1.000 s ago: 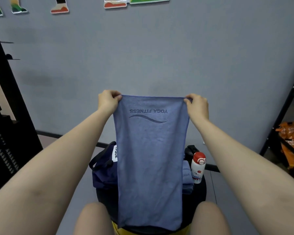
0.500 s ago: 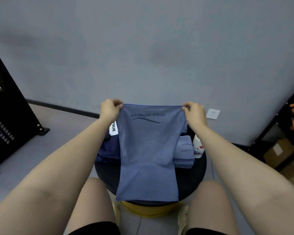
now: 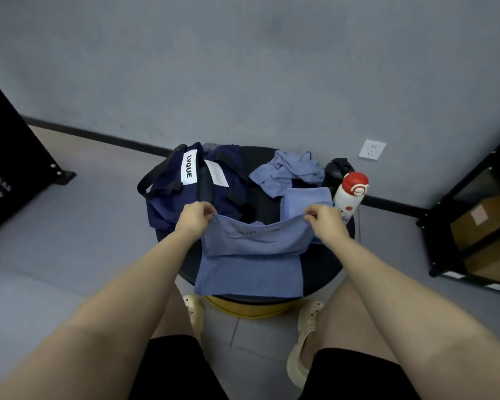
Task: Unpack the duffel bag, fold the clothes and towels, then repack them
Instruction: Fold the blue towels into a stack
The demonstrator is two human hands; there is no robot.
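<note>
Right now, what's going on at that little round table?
A seated person is folding a blue-grey towel. The left hand and right hand each pinch a top corner, while its lower part lies on the round black table. A navy duffel bag sits open behind, beside a crumpled blue cloth, a folded blue towel and a white bottle with a red cap.

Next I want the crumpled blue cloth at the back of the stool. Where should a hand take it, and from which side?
Probably at a raised fold near the middle of the crumpled cloth, coming from above. It lies bunched in a loose heap with no clean edge or corner showing, so a top pinch grip seems safest. The bottle stands close on its right and the folded towel lies in front, crowding side approaches.
</note>
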